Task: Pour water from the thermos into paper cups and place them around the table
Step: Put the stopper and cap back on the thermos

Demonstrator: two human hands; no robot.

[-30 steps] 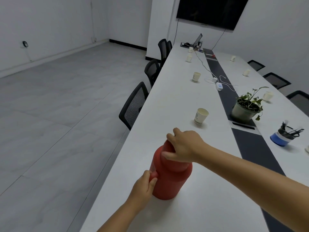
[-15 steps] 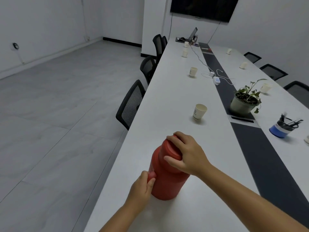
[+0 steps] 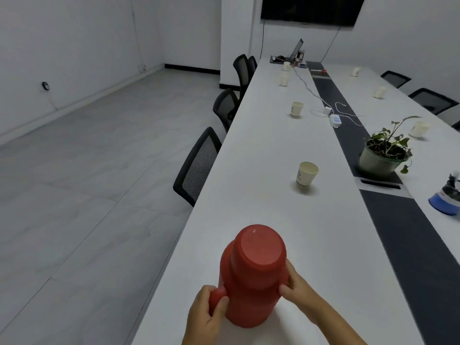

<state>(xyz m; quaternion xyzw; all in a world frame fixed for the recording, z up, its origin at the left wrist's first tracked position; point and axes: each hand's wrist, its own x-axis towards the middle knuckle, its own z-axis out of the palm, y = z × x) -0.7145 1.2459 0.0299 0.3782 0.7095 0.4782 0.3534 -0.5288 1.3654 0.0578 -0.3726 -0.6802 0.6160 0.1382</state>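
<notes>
Near the table's close end, head view: red thermos [image 3: 251,277] stands upright on the white table [image 3: 261,145], close to its left edge, red cap on top. Left hand [image 3: 206,317] has fingers curled round the thermos handle [image 3: 217,296] on the left flank. Right hand [image 3: 298,292] sits against the right shoulder of the thermos, thumb and fingers pressed to the body just under the cap; grip looks wrapped, though the far fingers are hidden behind the flask.

Nearest paper cup [image 3: 307,174] stands upright, well apart from the thermos, further up the same side. Another cup [image 3: 296,109] beyond it, more along both long edges, small and blurred. Potted plant [image 3: 384,150] on the dark centre strip [image 3: 408,232]. Blue pen holder [image 3: 446,200] at right edge of view. Black mesh chairs [image 3: 199,165] tucked along the left side. Dark screen [image 3: 311,8] on the far wall.
</notes>
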